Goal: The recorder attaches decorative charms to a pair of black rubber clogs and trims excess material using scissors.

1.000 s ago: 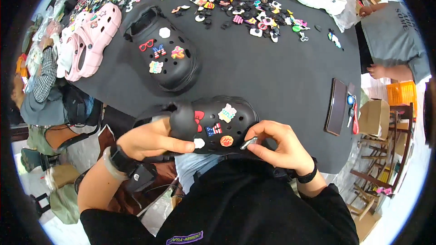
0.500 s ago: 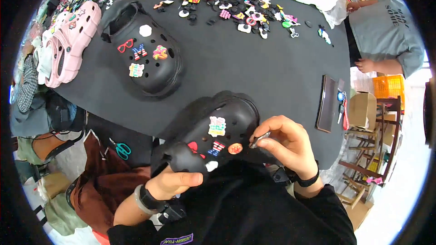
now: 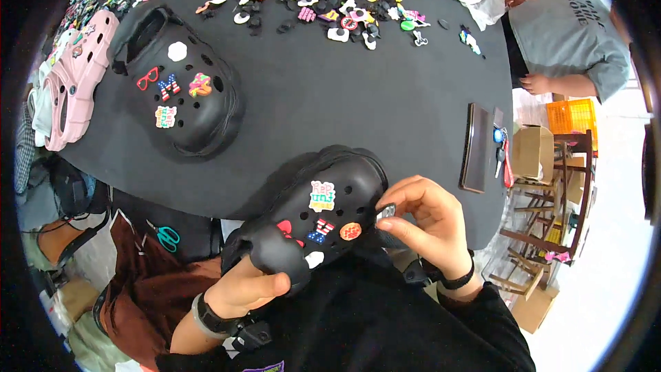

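My left hand (image 3: 241, 289) grips a black clog (image 3: 344, 169) by its heel end, thumb outside, fingers partly hidden. On its upper sit a lettered charm (image 3: 321, 195), a stars-and-stripes letter charm (image 3: 321, 231), a round orange-red charm (image 3: 350, 231), a red charm (image 3: 290, 233) and a white one (image 3: 314, 259). My right hand (image 3: 434, 224) pinches a small dark-and-silver charm (image 3: 387, 213) between thumb and forefinger, close beside the clog's toe. A second black clog (image 3: 200, 120), with similar charms and red glasses (image 3: 147, 78), rests on the table to the left.
Many loose charms (image 3: 337, 14) lie across the far side of the black table (image 3: 358, 103). A pink clog (image 3: 76, 83) stands at far left. A dark phone (image 3: 475, 148) and keys (image 3: 500, 155) are at right. Teal scissors (image 3: 166, 236) lie lower left. Another person (image 3: 561, 48) stands at far right.
The view has shifted, so the table and its things sit further left. The charm in my right hand has turned to show a lighter face. Both hands keep their hold.
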A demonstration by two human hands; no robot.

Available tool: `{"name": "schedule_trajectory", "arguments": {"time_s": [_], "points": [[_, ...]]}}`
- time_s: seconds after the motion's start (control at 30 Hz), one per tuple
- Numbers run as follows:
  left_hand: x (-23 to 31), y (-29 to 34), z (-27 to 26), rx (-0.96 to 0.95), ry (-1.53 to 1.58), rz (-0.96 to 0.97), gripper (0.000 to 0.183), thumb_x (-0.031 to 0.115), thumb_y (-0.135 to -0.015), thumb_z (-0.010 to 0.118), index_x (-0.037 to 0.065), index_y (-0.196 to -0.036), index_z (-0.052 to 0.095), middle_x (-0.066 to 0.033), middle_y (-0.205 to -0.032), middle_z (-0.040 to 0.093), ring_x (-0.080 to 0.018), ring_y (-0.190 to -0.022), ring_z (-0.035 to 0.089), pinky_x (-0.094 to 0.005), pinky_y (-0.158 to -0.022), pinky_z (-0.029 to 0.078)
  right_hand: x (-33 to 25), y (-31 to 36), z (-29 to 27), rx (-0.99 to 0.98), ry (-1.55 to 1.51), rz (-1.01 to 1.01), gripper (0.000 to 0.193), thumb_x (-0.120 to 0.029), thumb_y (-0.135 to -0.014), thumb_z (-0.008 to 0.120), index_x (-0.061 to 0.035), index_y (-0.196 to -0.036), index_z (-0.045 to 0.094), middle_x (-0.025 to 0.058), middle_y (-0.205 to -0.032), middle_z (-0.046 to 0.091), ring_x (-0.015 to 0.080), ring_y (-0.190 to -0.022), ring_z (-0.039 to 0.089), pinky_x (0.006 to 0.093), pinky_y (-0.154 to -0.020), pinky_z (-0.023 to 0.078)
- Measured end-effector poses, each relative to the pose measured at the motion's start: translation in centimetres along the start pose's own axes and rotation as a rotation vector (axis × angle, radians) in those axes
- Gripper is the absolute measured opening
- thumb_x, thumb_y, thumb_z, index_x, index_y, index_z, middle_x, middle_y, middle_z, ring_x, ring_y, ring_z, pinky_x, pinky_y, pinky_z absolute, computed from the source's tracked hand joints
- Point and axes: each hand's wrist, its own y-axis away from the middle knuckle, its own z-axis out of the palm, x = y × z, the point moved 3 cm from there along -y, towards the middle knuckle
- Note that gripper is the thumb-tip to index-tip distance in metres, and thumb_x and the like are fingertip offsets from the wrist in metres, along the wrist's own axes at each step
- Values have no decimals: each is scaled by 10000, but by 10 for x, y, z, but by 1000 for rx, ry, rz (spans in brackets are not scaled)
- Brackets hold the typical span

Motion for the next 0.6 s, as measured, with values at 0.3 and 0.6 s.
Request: {"name": "schedule_trajectory", "arguments": {"time_s": [0.3, 0.6], "points": [[1, 23, -6, 107, 54, 121, 799, 193, -800, 774, 3, -1436, 329, -101, -1451, 401, -232, -1362, 358, -407, -1132, 266, -9, -16, 4, -107, 92, -192, 164, -25, -797, 751, -2, -946, 689, 89, -934, 652, 126, -770, 640, 242, -661, 541], [-5, -19, 7, 32, 242, 89, 669, 12, -825, 676, 26, -1417, 366, -91, -1388, 470, -236, -1301, 433, -393, -1107, 318, 2, -26, -3, -134, 68, -118, 144, -45, -798, 757, -12, -926, 699, 69, -902, 649, 117, -788, 633, 243, -689, 538]]}}
